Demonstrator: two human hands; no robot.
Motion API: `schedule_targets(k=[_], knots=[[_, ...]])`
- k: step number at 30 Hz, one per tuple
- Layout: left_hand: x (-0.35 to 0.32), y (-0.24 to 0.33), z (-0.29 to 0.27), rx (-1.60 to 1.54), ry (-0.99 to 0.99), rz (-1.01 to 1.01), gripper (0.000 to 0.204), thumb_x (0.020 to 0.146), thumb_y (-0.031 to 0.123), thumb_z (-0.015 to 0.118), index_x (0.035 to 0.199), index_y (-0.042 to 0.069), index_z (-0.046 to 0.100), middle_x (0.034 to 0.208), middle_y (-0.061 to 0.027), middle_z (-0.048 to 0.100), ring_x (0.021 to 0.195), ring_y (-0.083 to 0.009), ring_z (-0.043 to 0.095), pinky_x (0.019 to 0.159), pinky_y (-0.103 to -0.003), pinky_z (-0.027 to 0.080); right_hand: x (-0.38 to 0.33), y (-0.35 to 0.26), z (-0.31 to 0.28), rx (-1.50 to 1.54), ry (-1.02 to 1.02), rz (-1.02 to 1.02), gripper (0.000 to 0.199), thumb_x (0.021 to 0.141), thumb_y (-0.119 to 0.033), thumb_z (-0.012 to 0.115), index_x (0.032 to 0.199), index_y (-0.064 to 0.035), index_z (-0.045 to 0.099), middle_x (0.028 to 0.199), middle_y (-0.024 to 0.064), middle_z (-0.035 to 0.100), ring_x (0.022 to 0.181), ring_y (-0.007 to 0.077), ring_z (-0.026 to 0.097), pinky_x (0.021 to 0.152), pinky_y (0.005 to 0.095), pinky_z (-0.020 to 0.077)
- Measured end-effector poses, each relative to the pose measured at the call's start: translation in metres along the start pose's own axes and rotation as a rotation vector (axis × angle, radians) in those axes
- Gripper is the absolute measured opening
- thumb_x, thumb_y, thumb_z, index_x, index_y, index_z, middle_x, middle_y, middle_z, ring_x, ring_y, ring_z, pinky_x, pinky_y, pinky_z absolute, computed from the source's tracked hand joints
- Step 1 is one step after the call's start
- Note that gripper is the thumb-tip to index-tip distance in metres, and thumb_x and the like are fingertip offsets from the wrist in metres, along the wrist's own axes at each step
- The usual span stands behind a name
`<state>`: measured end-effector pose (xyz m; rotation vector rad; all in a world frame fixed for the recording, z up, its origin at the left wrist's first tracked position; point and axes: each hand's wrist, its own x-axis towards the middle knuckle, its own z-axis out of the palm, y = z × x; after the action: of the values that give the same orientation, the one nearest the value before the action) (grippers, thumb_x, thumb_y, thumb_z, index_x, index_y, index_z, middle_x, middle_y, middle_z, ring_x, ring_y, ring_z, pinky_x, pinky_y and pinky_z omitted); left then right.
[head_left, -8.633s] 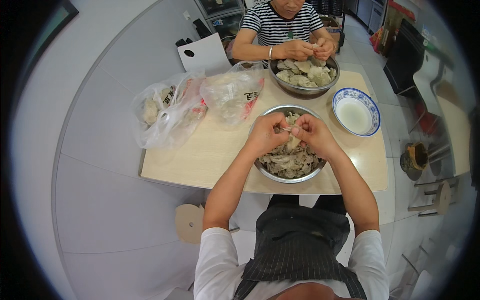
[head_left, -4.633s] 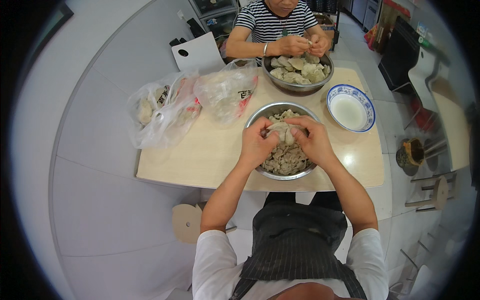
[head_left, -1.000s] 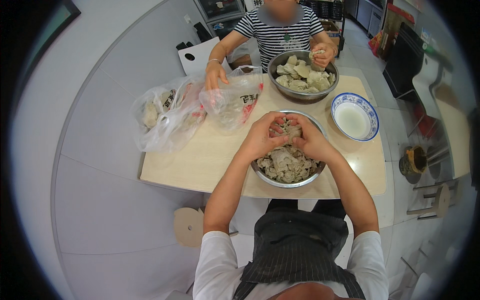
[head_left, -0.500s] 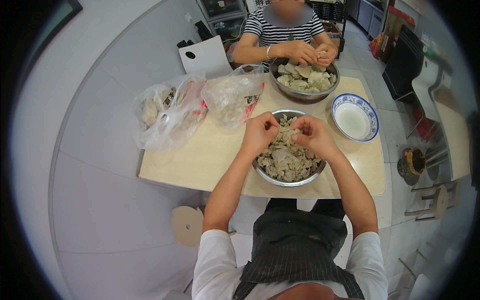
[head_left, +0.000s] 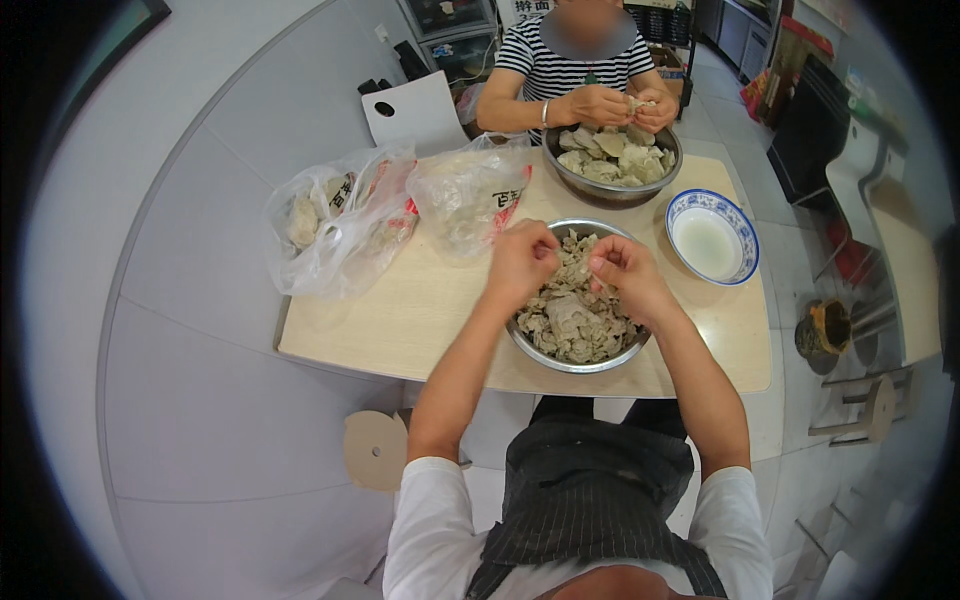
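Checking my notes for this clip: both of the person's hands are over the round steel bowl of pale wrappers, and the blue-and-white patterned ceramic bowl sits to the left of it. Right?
Not quite. In the head view the left hand and right hand are over the round steel bowl of pale wrappers, but the blue-and-white patterned ceramic bowl sits to its right, not its left.

Small eatery or shop dining area used for food prep, light wooden table (head_left: pixel 420 320) against a pale panelled wall, steel bowls (head_left: pixel 612 190) of dough pieces, plastic bags (head_left: pixel 345 235), round stools (head_left: pixel 372 450), tiled floor, apron-wearing person, shelving behind.
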<state>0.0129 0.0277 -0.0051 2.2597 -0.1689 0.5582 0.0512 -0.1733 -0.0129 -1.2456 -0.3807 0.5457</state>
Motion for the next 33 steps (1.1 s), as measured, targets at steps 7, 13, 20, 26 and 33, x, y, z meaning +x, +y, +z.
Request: schedule_targets(k=[7,13,20,26,33], knots=[[-0.004,0.027,-0.004,-0.508,-0.281,-0.153,0.030,0.077,0.004,0.079,0.102,0.001,0.062,0.103,-0.0035,0.061,0.087,-0.0100,0.058,0.073,-0.024,0.051,0.003,-0.001,0.005,-0.046,0.050,-0.032,0.007,0.090,0.000,0.062,0.096,-0.0009,0.058,0.089,0.0056,0.064,0.072,0.0103,0.059,0.064,0.0237,0.0478],[-0.009,0.010,0.008,-0.464,-0.284,-0.205,0.019,0.076,0.004,0.077,0.088,0.001,0.063,0.086,-0.0014,0.064,0.070,-0.0106,0.060,0.066,-0.025,0.051,0.005,0.004,-0.003,-0.025,-0.037,0.044,0.007,0.089,0.000,0.064,0.094,-0.0023,0.059,0.087,0.0038,0.063,0.071,0.0095,0.058,0.063,0.0225,0.0489],[-0.001,-0.016,-0.017,-0.054,-0.115,-0.202,0.014,0.076,0.001,0.074,0.086,0.002,0.064,0.079,-0.0016,0.062,0.074,-0.0137,0.063,0.067,-0.027,0.052,0.004,-0.002,-0.009,-0.155,0.015,-0.039,0.009,0.089,-0.001,0.066,0.095,-0.0015,0.059,0.083,0.0018,0.062,0.071,0.0091,0.058,0.062,0.0233,0.0488],[-0.002,0.007,0.003,-0.616,-0.322,-0.227,0.018,0.079,-0.003,0.074,0.093,-0.001,0.062,0.090,-0.0037,0.064,0.079,-0.0125,0.064,0.073,-0.028,0.055,0.005,0.000,0.005,-0.280,-0.005,-0.051,0.012,0.086,0.003,0.065,0.096,0.0004,0.059,0.084,0.0046,0.066,0.073,0.0108,0.063,0.065,0.0247,0.0512],[-0.004,0.013,0.010,-0.281,-0.199,-0.159,0.008,0.076,-0.002,0.071,0.078,-0.002,0.063,0.073,-0.0021,0.064,0.071,-0.0075,0.062,0.061,-0.024,0.050,0.008,0.010,0.000,-0.268,-0.046,-0.063,0.011,0.084,0.005,0.065,0.092,-0.0003,0.060,0.082,0.0050,0.066,0.071,0.0110,0.063,0.064,0.0246,0.0506]])
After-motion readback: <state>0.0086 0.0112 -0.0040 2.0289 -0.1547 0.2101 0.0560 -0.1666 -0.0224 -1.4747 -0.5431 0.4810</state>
